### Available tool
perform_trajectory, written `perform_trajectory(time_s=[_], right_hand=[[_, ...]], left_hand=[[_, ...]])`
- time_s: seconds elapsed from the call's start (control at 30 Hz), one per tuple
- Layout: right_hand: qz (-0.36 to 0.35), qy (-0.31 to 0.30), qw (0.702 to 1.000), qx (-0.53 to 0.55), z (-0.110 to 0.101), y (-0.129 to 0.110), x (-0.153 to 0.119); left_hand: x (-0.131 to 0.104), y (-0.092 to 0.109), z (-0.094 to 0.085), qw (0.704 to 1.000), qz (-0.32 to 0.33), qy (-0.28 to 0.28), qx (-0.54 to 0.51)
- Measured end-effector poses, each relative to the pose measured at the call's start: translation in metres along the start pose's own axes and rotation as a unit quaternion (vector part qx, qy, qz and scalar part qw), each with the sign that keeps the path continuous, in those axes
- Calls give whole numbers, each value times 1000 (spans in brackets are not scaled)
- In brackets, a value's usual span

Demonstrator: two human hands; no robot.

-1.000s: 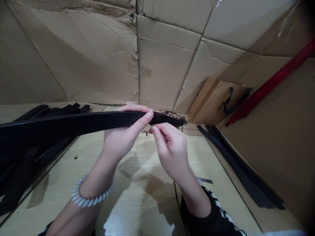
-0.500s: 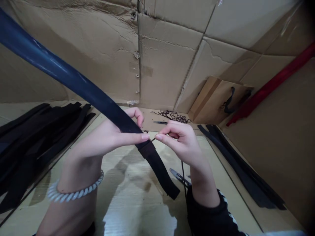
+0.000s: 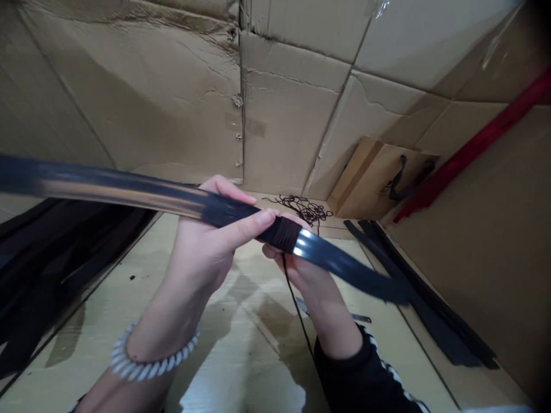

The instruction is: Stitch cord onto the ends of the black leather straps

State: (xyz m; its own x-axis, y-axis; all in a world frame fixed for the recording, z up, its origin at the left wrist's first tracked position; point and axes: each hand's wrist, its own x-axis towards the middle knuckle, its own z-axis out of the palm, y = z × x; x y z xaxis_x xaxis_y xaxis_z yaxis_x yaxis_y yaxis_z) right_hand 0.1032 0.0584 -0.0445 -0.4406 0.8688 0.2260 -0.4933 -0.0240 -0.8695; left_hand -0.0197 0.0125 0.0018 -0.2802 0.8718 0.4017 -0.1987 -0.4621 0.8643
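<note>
A long dark curved strip (image 3: 353,269) with a tan stripe along its left part lies across both hands. Dark cord (image 3: 287,234) is wound tightly round its middle, and a loose cord (image 3: 297,304) hangs down from there. My left hand (image 3: 215,241) grips the strip left of the winding, thumb on top. Under and behind the winding is my right hand (image 3: 301,269), its fingers partly hidden by the strip; what they hold there cannot be made out. Scissors (image 3: 360,318) lie on the table, partly behind my right wrist.
Dark strips (image 3: 38,275) are piled at the left, and more dark strips (image 3: 426,310) lie at the right. Tangled cord (image 3: 307,207) and a paper bag (image 3: 379,178) are at the back. Cardboard walls (image 3: 297,115) surround the table; a red strip (image 3: 473,149) leans at the right.
The strip has turned to a flatter slant, showing its tan stripe and the cord winding. My right hand has moved from beside the strip to beneath it. My left hand still grips it.
</note>
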Motion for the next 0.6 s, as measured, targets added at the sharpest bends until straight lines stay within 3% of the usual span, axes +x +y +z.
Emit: perform_trajectory(time_s=[0.1,0.2,0.47,0.6], right_hand=[[-8,65,998,12,17,3,-6],[-22,85,996,-31,29,3,-13],[-35,40,989,-139,30,6,-18],[-105,43,951,-289,25,2,-17]], left_hand=[[-4,-7,6,997,49,58,12],[-6,-14,6,993,85,68,47],[1,-21,5,970,131,130,158],[8,-20,-3,946,163,121,253]])
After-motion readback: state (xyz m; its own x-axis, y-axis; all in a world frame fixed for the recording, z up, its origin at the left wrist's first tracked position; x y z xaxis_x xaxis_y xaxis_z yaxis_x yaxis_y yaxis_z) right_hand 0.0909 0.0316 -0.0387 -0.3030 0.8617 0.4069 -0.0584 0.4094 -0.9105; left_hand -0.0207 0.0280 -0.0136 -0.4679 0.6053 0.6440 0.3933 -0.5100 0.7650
